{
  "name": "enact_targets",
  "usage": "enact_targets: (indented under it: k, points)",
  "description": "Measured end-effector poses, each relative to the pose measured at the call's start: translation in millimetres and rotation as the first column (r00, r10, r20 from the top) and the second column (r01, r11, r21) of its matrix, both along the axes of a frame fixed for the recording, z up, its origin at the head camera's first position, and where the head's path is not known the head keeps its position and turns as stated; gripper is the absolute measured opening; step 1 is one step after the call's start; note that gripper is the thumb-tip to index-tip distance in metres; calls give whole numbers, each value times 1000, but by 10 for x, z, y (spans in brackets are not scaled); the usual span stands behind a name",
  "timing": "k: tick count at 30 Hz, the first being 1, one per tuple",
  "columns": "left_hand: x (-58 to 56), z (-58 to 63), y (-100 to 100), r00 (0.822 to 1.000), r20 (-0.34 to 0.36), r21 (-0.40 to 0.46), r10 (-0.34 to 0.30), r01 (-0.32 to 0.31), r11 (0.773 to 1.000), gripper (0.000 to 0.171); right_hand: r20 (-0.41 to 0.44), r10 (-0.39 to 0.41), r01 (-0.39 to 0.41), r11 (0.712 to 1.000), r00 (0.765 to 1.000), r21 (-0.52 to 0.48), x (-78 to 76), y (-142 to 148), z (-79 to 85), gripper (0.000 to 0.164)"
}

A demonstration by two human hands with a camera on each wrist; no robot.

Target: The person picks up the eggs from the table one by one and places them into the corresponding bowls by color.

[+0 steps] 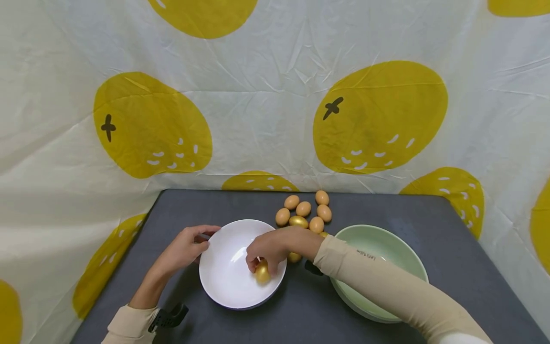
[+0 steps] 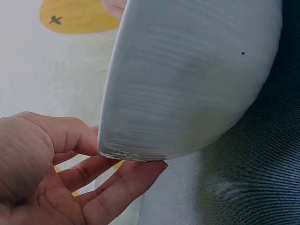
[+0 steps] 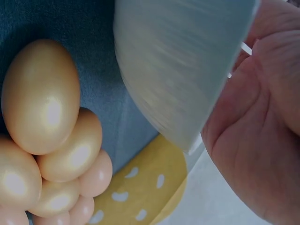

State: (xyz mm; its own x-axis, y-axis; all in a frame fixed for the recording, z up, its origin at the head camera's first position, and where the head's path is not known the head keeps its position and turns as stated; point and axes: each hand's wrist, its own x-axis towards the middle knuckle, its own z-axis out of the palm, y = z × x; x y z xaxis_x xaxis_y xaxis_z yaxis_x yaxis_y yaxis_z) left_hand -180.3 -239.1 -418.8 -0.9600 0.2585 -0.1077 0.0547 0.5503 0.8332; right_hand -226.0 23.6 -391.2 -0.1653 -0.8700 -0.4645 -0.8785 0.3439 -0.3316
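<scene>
My right hand (image 1: 272, 246) reaches over the rim into a white bowl (image 1: 225, 289), its fingers and thumb holding a golden egg (image 1: 262, 274) low inside it. No other egg shows in the bowl. At the bowl's left side, my left hand (image 1: 185, 246) holds the rim; the left wrist view has the thumb at the edge and fingertips (image 2: 150, 173) against the outer wall. From the right wrist, the palm (image 3: 248, 126) shows beyond the bowl's wall, which hides the fingers and the held egg.
Beyond the right forearm lie several brown eggs (image 1: 303, 209) mixed with golden eggs (image 1: 298, 221), some partly covered by the arm. A pale green bowl (image 1: 361, 298) stands at the right under the right sleeve. Behind the dark table (image 1: 206, 205) hangs a fruit-printed cloth (image 1: 262, 124).
</scene>
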Motion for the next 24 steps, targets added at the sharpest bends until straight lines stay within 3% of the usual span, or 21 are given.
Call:
enact_targets:
  k: [11, 18, 24]
  points:
    - [9, -26, 13, 1000, -4, 5, -6, 6, 1000, 41, -27, -33, 33, 999, 999, 9, 16, 55, -9, 38]
    - [10, -36, 7, 1000, 3, 17, -6, 6, 1000, 41, -3, -63, 63, 995, 998, -76, -11, 175, 111, 41]
    - [31, -38, 6, 1000, -3, 26, -8, 8, 1000, 41, 60, -127, 134, 981, 990, -139, -30, 337, 232, 40]
